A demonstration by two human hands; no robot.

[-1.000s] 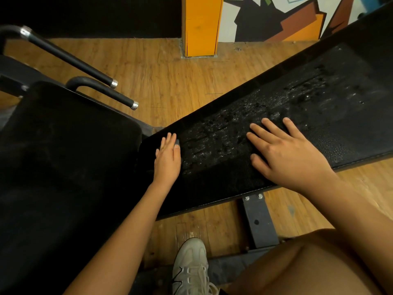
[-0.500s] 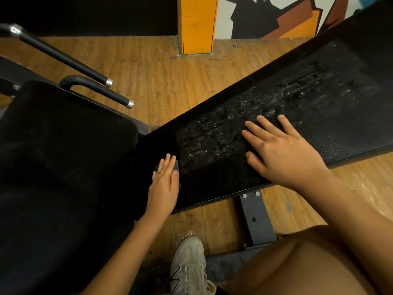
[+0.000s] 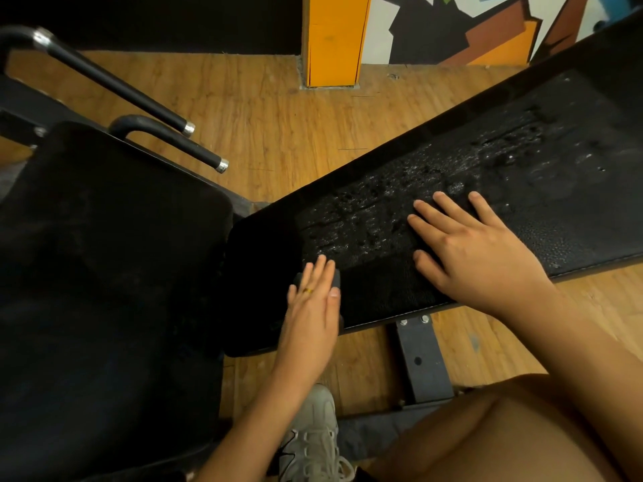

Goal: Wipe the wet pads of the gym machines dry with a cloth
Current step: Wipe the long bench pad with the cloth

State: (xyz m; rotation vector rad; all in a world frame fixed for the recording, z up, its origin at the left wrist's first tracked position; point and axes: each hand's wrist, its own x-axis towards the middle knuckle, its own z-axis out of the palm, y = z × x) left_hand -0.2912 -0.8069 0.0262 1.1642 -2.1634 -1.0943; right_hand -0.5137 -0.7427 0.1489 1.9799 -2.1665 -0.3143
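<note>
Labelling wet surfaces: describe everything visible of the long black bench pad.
The long black bench pad runs diagonally from lower centre to upper right. It looks like pebbled vinyl, with a stitched seam along the near edge. Water beads cover its middle; the near end looks dry. The left hand presses a dark cloth flat there, the right hand lies flat mid-pad. A grey bracket is bolted underneath.

Wet, grainy, perhaps vinyl pad (image 3: 522,189); matt wood floor (image 3: 271,120).
</note>
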